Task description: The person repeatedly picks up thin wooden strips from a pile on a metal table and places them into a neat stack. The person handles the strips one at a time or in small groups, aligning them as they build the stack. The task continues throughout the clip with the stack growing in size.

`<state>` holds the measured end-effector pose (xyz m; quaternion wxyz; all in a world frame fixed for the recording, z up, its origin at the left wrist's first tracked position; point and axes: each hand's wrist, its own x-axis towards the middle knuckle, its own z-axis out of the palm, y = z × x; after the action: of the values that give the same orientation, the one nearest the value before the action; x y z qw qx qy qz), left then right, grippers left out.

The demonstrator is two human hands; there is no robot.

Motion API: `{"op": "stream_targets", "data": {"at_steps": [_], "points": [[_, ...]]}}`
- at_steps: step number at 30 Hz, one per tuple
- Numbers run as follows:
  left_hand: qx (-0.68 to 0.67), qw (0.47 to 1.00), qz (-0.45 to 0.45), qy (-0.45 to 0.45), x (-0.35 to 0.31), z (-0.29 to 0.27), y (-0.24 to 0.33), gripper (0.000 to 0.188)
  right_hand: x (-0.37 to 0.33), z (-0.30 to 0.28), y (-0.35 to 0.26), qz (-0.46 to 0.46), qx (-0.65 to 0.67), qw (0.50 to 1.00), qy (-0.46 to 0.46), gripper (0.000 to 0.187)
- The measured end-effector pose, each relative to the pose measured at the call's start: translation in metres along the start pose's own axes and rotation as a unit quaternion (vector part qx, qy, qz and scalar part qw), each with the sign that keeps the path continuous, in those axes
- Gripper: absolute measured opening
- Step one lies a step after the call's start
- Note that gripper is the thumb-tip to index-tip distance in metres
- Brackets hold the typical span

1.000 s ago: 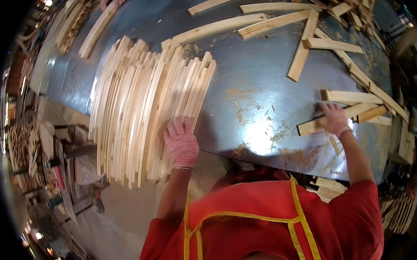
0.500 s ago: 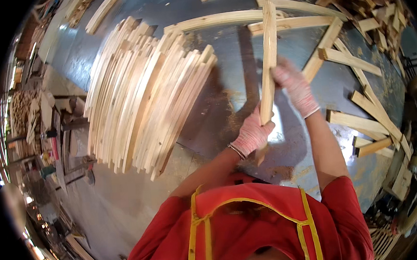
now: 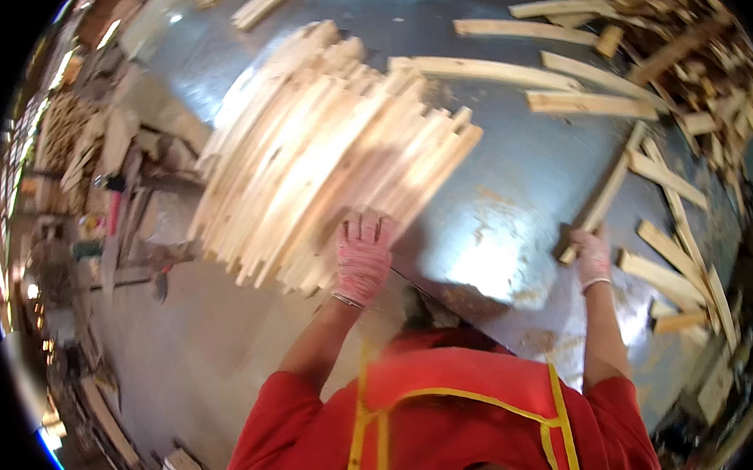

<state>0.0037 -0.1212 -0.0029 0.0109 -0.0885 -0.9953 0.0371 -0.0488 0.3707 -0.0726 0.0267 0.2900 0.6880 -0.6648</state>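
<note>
Both my hands wear pinkish-white knit gloves. My left hand (image 3: 365, 258) is over the near end of a broad stack of pale wooden strips (image 3: 300, 144), its fingers stretched forward and apart. It appears to rest on the strips, and nothing is in its grip. Out to the right, my right hand (image 3: 593, 256) is closed round the near end of a wooden board (image 3: 611, 188). That board slants away to the far right, its far end by other loose boards. My right fingers are partly hidden behind the wood.
Several loose boards (image 3: 659, 276) lie crossed on the right of the grey metal surface (image 3: 444, 204). More boards (image 3: 487, 68) lie at the far side. An offcut heap (image 3: 678, 48) fills the far right. Sawdust patches (image 3: 498, 218) mark the surface. Timber and tools (image 3: 117, 209) stand left.
My hands have parted from the board they held together in front of me. The left has moved to the stack, the right to a board at the right. The view has shifted.
</note>
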Motion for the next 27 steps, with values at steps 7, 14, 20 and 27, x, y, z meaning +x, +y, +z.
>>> {"op": "stream_targets", "data": {"at_steps": [7, 14, 20, 27], "points": [[-0.374, 0.896, 0.025, -0.236, 0.037, -0.029, 0.101, 0.088, -0.220, 0.175, -0.027, 0.122, 0.004, 0.983, -0.139, 0.067], [-0.424, 0.881, -0.053, -0.204, 0.034, -0.011, 0.094, 0.053, -0.180, 0.115, -0.025, -0.036, -0.181, 0.928, -0.324, 0.059], [-0.048, 0.996, 0.071, -0.033, -0.004, -0.010, 0.034, 0.072, -0.076, -0.107, -0.032, -0.211, -0.644, 0.721, 0.143, 0.057], [-0.037, 0.998, 0.054, -0.013, 0.009, 0.015, 0.039, 0.087, 0.000, -0.185, -0.041, -0.105, -0.805, 0.583, 0.012, 0.041]]}}
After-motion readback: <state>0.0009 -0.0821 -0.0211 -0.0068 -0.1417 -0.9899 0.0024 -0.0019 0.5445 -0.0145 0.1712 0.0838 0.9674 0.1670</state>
